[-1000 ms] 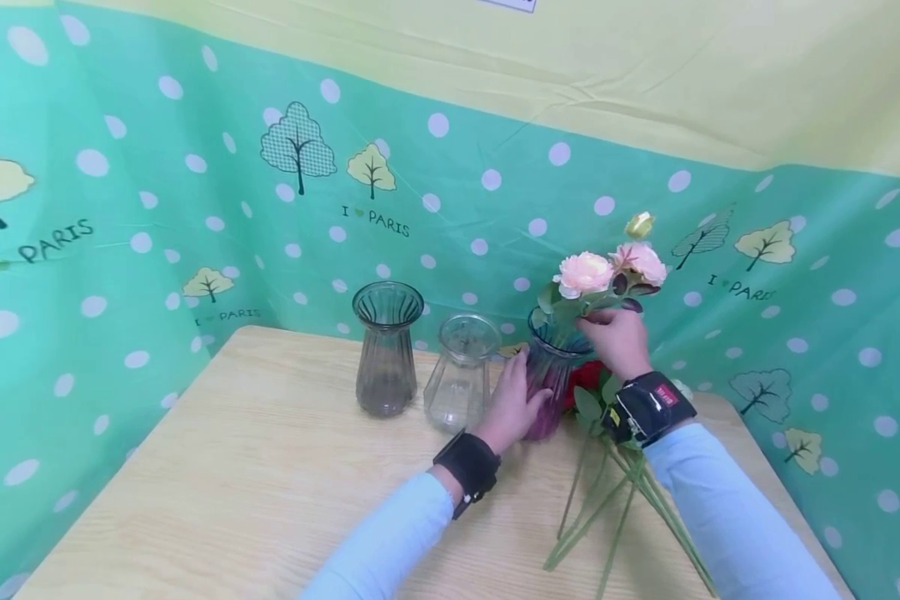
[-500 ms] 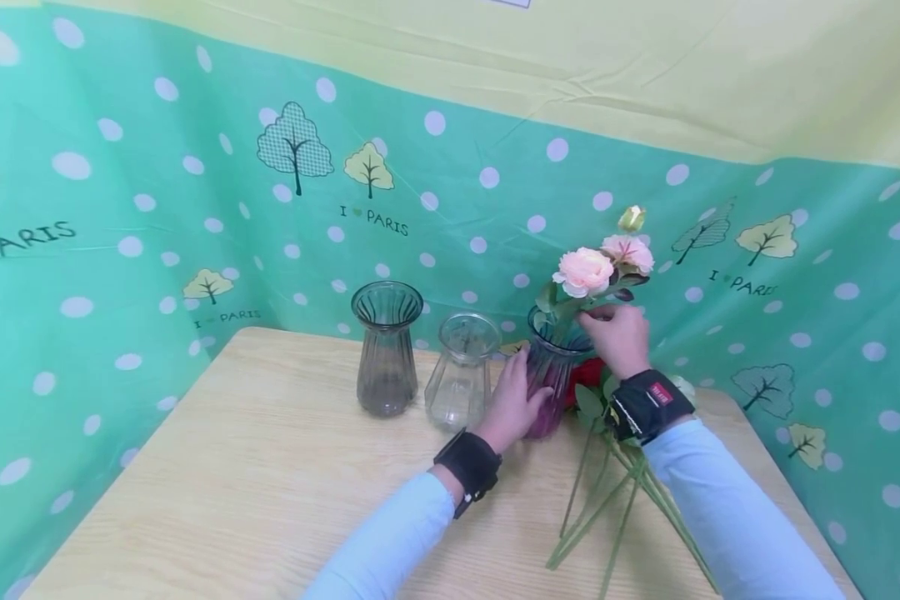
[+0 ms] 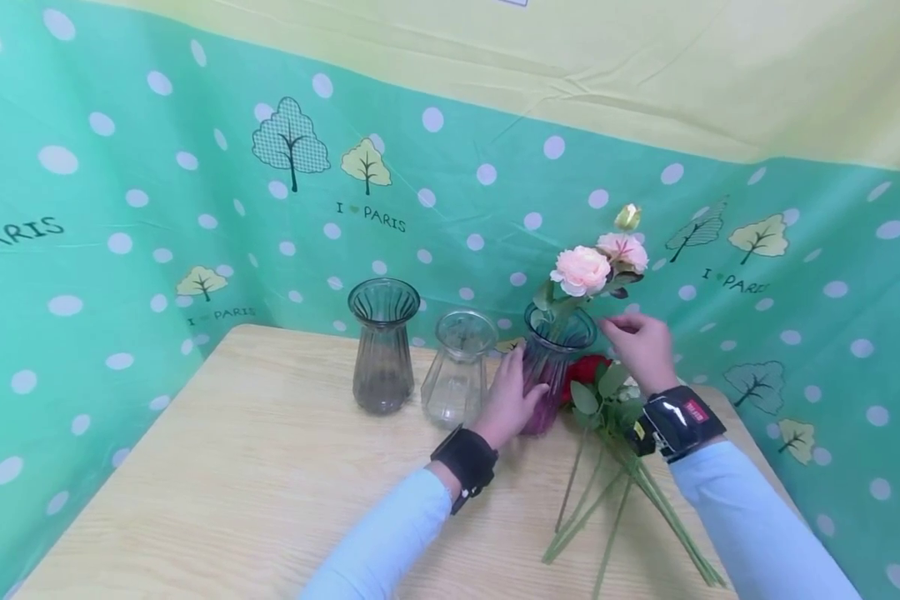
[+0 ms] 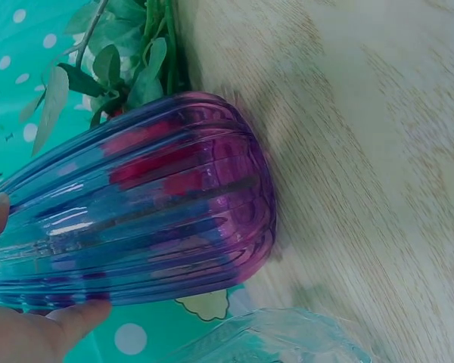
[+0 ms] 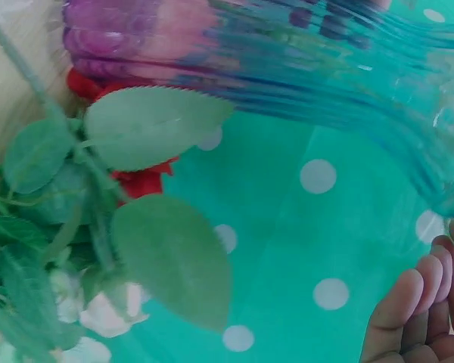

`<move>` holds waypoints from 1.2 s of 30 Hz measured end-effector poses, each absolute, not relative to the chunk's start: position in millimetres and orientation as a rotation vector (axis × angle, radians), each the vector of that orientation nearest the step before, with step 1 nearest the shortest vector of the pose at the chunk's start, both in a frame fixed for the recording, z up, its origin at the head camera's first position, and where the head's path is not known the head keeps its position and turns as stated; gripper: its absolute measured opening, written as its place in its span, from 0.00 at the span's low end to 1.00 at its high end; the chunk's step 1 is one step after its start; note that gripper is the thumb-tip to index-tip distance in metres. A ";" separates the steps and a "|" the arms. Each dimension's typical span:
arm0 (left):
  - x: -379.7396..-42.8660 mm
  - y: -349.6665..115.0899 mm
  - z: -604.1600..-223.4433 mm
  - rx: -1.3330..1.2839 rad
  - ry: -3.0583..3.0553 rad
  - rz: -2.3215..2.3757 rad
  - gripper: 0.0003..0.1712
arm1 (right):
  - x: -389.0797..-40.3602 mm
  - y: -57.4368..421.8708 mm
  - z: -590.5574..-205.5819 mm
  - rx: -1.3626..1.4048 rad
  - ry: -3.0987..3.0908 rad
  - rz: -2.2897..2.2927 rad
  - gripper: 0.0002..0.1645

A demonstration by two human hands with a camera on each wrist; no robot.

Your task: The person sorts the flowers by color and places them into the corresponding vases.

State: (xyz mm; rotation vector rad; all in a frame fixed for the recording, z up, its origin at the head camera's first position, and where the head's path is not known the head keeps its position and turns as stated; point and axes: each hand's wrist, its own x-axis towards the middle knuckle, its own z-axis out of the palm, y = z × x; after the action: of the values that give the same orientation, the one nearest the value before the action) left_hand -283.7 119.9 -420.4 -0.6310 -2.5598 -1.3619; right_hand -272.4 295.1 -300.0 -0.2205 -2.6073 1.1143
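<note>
My left hand point(image 3: 504, 400) grips ribbed purple-blue glass vase point(image 4: 151, 219) on pale wooden table point(image 3: 270, 467); round pink flowers point(image 3: 581, 271) stick out. Right hand point(image 3: 642, 350), loosely curled, holds nothing. Tall flowers could tip vase if left slips.

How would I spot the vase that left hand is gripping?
On the wooden table, find the rightmost vase of three, gripped by the left hand. Unlike the grey vase and the clear vase, it shades from blue down to purple and holds pink flowers.
</note>
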 end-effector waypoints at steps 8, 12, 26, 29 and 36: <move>-283.4 120.4 -421.0 -0.631 -2.550 -1.344 0.42 | -251.6 322.7 -313.7 -0.342 -2.657 1.179 0.30; -282.0 120.6 -420.2 -0.629 -2.560 -1.361 0.42 | -239.5 336.4 -325.7 -0.437 -2.680 1.224 0.31; -283.3 119.3 -421.5 -0.634 -2.535 -1.359 0.42 | -215.4 344.0 -394.1 -0.415 -2.755 1.599 0.23; -283.6 119.6 -421.8 -0.623 -2.539 -1.355 0.42 | -214.4 337.1 -406.4 -0.422 -2.785 1.670 0.24; -283.3 120.1 -421.6 -0.635 -2.539 -1.351 0.42 | -216.2 324.8 -423.1 -0.451 -2.724 1.801 0.27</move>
State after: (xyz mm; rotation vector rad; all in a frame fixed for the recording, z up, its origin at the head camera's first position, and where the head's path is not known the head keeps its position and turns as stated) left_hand -283.3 120.1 -421.6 -0.6345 -2.5387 -1.3514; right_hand -216.2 324.8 -423.1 -0.4509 -2.7241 1.8006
